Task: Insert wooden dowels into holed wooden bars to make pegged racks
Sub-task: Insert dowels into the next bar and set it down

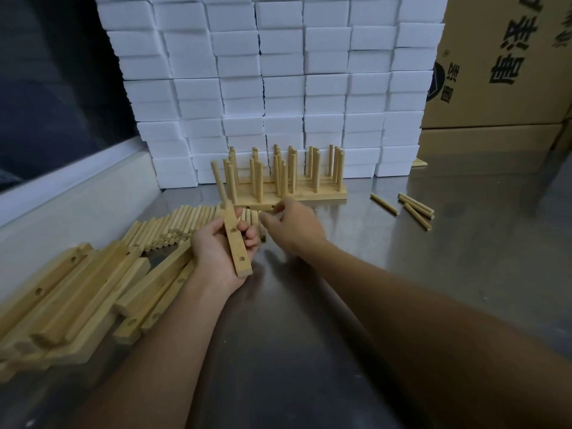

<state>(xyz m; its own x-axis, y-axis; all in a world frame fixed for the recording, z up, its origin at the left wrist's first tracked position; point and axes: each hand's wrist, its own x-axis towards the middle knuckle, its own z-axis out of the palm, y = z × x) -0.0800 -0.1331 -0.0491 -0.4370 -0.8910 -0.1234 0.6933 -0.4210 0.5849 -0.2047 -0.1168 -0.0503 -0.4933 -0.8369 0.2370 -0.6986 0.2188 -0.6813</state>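
While gripping bar [236,243], left hand [216,252]

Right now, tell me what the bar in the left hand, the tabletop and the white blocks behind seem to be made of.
Bar in the left hand: pale, unfinished-looking wood, matte, with drilled holes.
Tabletop: probably stainless steel; grey, brushed, showing soft reflections.
White blocks: likely foam or small cartons; matte white, the look leaves it open.

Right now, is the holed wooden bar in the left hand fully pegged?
No. The holed wooden bar carries one dowel at its far end; two nearer holes show empty.
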